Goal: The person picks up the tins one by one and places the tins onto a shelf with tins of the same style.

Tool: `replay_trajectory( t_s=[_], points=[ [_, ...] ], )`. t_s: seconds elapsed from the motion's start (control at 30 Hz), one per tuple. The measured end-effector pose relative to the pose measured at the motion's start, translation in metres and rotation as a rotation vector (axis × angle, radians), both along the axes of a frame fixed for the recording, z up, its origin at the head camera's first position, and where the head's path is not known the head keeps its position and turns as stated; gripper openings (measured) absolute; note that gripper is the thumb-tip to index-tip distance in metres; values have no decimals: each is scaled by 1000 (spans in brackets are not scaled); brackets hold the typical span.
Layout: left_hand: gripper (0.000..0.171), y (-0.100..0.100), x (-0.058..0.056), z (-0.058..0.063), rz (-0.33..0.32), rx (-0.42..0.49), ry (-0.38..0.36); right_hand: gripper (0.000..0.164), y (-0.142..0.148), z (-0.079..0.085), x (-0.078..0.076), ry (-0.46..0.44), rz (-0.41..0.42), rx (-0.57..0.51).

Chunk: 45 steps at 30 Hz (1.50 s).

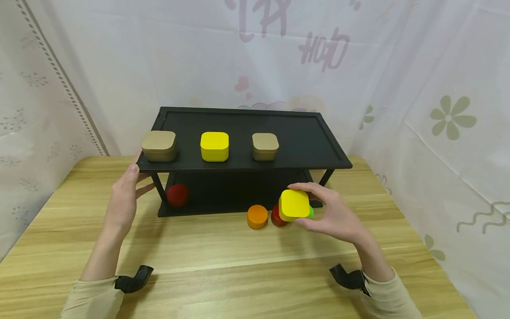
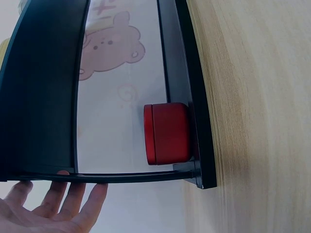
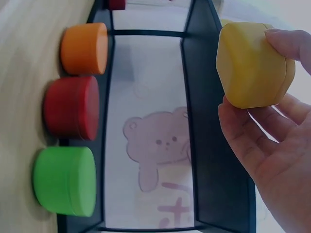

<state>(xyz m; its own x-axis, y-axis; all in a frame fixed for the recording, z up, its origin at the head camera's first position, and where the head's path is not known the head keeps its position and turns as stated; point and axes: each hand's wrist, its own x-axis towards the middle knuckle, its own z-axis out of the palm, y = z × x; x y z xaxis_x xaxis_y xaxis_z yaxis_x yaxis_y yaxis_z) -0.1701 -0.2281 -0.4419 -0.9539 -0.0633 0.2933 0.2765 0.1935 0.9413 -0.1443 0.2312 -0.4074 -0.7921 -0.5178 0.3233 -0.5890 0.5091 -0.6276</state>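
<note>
My right hand (image 1: 332, 212) holds a yellow rounded-square lidded tin (image 1: 294, 204) between thumb and fingers, in front of a black two-tier shelf (image 1: 239, 122). In the right wrist view this tin (image 3: 252, 65) overlaps the upper tier. At the shelf's left end, my left hand (image 1: 124, 197) touches the upper tier's corner; its fingers (image 2: 92, 206) lie fairly straight along the side edge in the left wrist view. Along the top tier stand a beige tin (image 1: 159, 146), another yellow tin (image 1: 214, 147) and a smaller beige tin (image 1: 264, 147).
A dark red round tin (image 1: 177, 196) stands on the lower tier's left end. An orange round tin (image 1: 257, 217), a red one (image 1: 279, 217) and a green one (image 3: 65, 181) sit in a row on the wooden table (image 1: 223, 270) along the shelf's front. A printed white curtain (image 1: 191, 57) hangs behind.
</note>
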Motion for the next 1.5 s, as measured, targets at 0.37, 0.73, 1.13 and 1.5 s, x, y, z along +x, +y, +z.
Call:
replay_trajectory(
  t_s=[0.37,0.73,1.13,1.5],
  points=[
    [49,-2,2,-1,8,20,0,70,20,18,1,16,-21,-139],
    [49,-5,2,1,3,0,3,70,35,37,-14,72,-46,-118],
    [50,-4,3,1,-9,-32,-3,69,43,64,-37,65,17,-129],
    [50,-1,2,5,2,-105,5,64,47,81,-58,-15,-24,-36]
  ],
)
